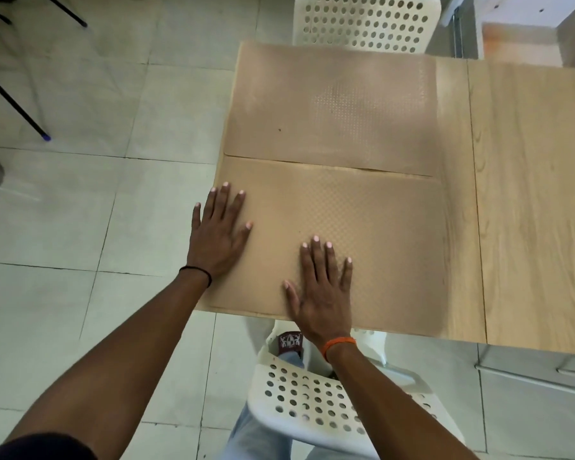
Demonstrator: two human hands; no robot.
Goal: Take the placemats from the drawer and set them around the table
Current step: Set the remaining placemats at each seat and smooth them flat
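Blur softens the far tan rectangular placemat (329, 111), so its dotted embossing shows only in one patch, and the right part of the light wooden table (528, 194) runs out of view. Beneath the table's near edge, a patterned shoe (290, 341) and a jeans-clad leg are partly hidden by the white perforated plastic chair (312, 403). A second white perforated chair (365, 24) is cut off at the top. The near tan rectangular placemat (362, 234), finely embossed with a diamond grid, lies flat at the table's near left corner, its far edge touching the other mat. The left hand (221, 232) rests on its left edge, fingers spread flat; the right hand (322, 287) presses its near edge, fingers straight and apart.
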